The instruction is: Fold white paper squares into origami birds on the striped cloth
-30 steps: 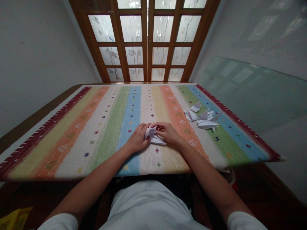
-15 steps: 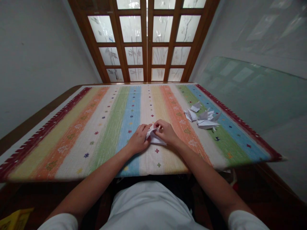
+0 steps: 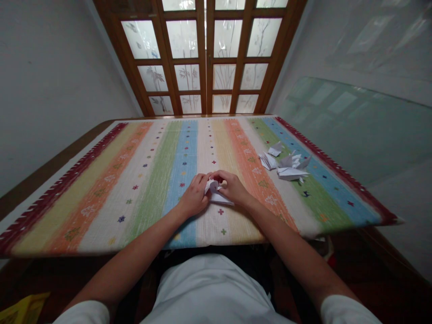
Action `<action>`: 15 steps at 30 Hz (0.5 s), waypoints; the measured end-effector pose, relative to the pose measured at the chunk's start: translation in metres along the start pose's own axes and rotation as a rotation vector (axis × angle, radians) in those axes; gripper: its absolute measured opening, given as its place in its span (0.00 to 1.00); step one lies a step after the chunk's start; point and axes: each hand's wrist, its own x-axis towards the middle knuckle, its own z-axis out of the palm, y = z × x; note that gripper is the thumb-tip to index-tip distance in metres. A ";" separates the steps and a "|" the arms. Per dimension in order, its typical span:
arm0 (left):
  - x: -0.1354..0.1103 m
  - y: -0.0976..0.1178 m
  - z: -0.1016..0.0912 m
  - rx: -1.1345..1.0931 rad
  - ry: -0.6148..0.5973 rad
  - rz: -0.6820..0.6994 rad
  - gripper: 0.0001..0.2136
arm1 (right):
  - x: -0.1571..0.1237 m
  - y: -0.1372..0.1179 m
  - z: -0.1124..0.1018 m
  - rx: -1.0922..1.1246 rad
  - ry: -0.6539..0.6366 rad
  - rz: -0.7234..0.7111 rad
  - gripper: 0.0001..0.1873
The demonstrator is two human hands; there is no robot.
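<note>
A white folded paper (image 3: 218, 195) lies on the striped cloth in front of me, partly covered by my fingers. My left hand (image 3: 195, 195) grips its left side, and my right hand (image 3: 231, 188) pinches its upper right side. The fingertips of both hands nearly meet above the paper. Its lower edge sticks out flat under my right hand, and the rest of its shape is hidden. To the right, beyond my right hand, lie several folded white paper pieces (image 3: 288, 168) shaped like origami birds.
A striped, multicoloured woven cloth (image 3: 101, 202) covers the table, with dark red borders. A large glass sheet (image 3: 354, 130) leans or lies at the right. Wooden doors with frosted panes (image 3: 209, 58) stand behind the table. A yellow item (image 3: 23, 310) shows at the lower left.
My hands have drawn closer together over the paper, and my right fingers now cover more of its top. The paper has barely shifted. The pile at the right has not moved.
</note>
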 end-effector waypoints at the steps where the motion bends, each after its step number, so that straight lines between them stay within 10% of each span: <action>1: 0.000 0.000 0.000 -0.003 0.002 -0.002 0.28 | -0.001 0.000 -0.001 0.011 -0.024 -0.003 0.23; 8: -0.001 0.002 -0.002 -0.007 -0.015 0.028 0.30 | -0.004 0.000 -0.016 0.142 -0.141 -0.020 0.26; 15: -0.003 0.001 -0.004 -0.030 -0.059 0.088 0.31 | -0.004 0.007 -0.026 0.366 -0.102 0.267 0.26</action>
